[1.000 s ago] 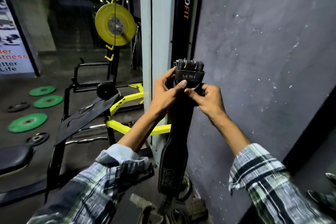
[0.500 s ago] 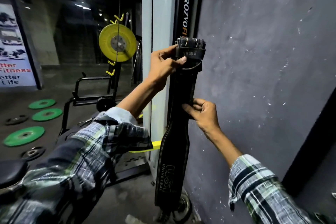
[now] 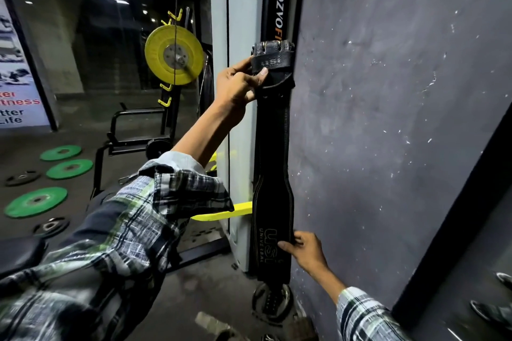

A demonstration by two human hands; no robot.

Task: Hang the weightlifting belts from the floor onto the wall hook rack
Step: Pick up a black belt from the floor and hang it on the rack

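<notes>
From the head view, the left hand (image 3: 241,86) is clenched on the buckle end of the black belt (image 3: 273,169), thumb pressed across the folded top, holding it high against the edge of the grey wall (image 3: 388,119); the right hand (image 3: 304,250) pinches the wide lower part, near the printed lettering, so the belt hangs straight down between the two. No hook shows in this frame, and that's the trouble: the top must find a hook that sits out of sight, so a blind reach could miss and let the belt drop. The stiff, heavy leather will likely swing if the lower grip lets go too soon, and a loop only half caught could slide off. Just left of the belt stands a pale upright post (image 3: 238,36) with a black lettered strip, tight against the working space. On the floor below lie what looks like another belt (image 3: 271,303) and clutter underfoot. Farther left, a yellow plate (image 3: 174,55) hangs, and green plates (image 3: 36,202) lie well apart.
</notes>
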